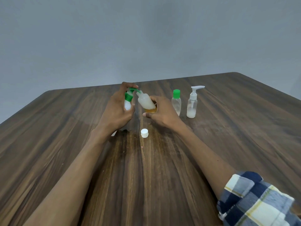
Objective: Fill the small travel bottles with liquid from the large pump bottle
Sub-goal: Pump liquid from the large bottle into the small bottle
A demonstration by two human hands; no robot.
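Note:
My left hand (118, 110) grips the large white pump bottle (127, 105) with its green pump head (130, 92), a finger lying on top of the pump. The green spout meets the open neck of a small translucent travel bottle (145, 101). That small bottle is tilted to the left and holds whitish liquid; my right hand (160, 114) holds it by its lower end. Its white cap (144, 133) lies on the wooden table (65, 136) in front of both hands.
To the right stand a small clear bottle with a green cap (176, 101) and a small clear bottle with a white pump (192, 104), which holds a little white liquid. The table's far edge runs just behind the bottles.

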